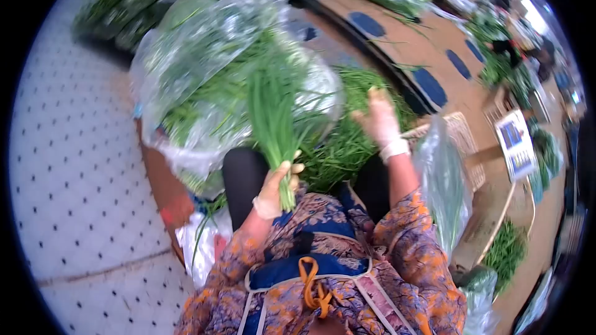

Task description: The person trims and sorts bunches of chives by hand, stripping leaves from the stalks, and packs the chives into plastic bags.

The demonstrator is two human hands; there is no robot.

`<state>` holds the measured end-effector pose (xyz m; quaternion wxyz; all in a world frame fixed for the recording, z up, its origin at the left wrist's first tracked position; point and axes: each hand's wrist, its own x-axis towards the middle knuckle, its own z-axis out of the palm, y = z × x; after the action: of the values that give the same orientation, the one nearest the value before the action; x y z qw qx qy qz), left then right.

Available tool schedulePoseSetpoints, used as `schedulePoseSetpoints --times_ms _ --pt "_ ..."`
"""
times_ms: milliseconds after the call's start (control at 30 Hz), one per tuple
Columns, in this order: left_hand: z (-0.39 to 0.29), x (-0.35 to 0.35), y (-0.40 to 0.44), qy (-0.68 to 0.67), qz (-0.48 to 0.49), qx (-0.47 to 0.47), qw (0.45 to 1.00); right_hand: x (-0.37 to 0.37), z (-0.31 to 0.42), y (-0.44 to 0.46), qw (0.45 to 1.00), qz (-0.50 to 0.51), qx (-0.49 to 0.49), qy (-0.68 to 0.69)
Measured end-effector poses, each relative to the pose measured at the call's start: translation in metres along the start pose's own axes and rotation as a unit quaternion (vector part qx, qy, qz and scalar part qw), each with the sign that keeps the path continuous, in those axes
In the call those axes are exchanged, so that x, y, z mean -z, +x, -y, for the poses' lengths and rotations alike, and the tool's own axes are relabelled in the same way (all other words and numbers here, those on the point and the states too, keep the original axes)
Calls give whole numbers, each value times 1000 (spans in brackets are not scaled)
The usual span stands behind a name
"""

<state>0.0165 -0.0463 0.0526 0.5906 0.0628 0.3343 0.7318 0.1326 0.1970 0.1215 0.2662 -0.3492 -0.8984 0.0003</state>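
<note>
My left hand (277,193), in a pale thin glove, is closed around the lower stems of a bunch of chives (273,111). Its long green leaves point up and away from me, and the cut ends stick out below my fist. My right hand (379,119), gloved too, is slightly blurred, with thumb and fingers apart and nothing visible in it. Below and beside it lies a heap of loose green leaves (338,158) between my knees. Behind the bunch, a large clear plastic bag (205,43) stands open with more greens inside.
Brown cardboard (410,43) with dark blue oval marks lies ahead. At right are a long bag of greens (442,180), a wicker basket (459,142), a printed card (516,144) and a cardboard box (490,211). Bagged greens (124,6) are piled far left, beside a dotted white floor (81,149).
</note>
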Motion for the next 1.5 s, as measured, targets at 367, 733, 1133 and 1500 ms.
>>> schedulePoseSetpoints --times_ms 367,733,1133,1500 --pt "65 -72 23 476 160 -138 854 47 45 -60 893 3 -113 436" --pt "108 -206 147 371 236 32 898 169 -23 -127 939 -17 47 339" --pt "49 -241 150 227 409 220 856 91 -186 -194 918 150 -353 104" --pt "80 -235 135 565 215 -79 793 162 -117 -251 956 14 -290 38"
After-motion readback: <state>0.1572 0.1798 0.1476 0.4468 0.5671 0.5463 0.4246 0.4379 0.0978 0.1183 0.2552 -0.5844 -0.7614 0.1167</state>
